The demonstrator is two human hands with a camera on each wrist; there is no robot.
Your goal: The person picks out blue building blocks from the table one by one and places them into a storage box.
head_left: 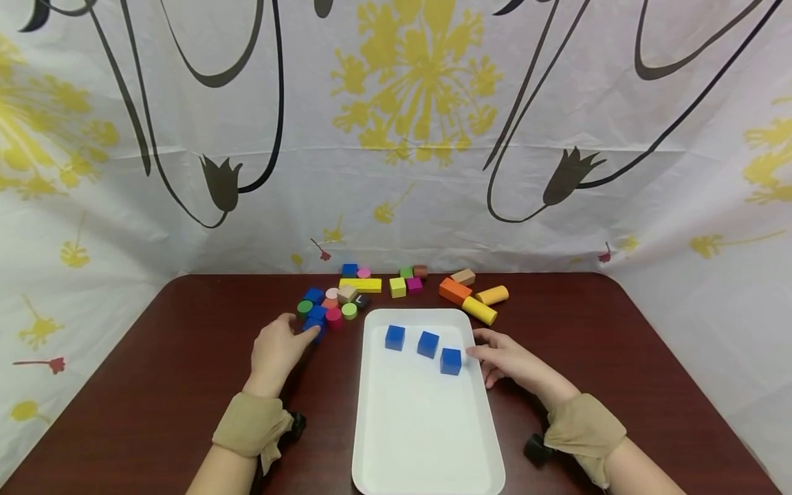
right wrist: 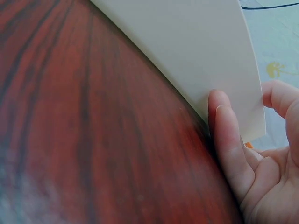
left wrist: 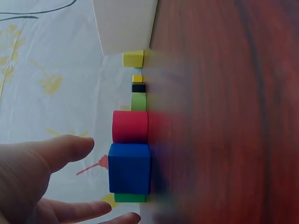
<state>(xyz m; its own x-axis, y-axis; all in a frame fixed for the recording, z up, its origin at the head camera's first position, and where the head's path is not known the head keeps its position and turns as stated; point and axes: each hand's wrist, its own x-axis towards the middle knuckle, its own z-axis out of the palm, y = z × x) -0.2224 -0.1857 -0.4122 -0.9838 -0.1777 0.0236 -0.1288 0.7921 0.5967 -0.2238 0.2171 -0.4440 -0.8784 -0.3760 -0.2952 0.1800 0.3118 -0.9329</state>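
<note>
My left hand (head_left: 276, 349) reaches over the left pile, thumb and fingers spread about the nearest blue cube (left wrist: 130, 169). In the left wrist view a gap shows between that cube and the thumb (left wrist: 70, 148). A red cylinder (left wrist: 131, 127) stands beside the cube, with a green block (left wrist: 130, 198) behind it. On the right, my other hand (head_left: 509, 359) grips the right rim of a white tray (head_left: 427, 440), thumb over the edge and fingers (right wrist: 226, 135) against the outer wall. Three blue cubes (head_left: 427, 344) sit in the tray's far part.
Behind the tray lie a yellow-green cube (head_left: 398, 287), a purple block (head_left: 414, 284), an orange block (head_left: 454, 291) and a yellow cylinder (head_left: 479, 311). A long yellow block (head_left: 361, 285) lies behind the left pile. A patterned white curtain (head_left: 396, 206) hangs along the table's back edge.
</note>
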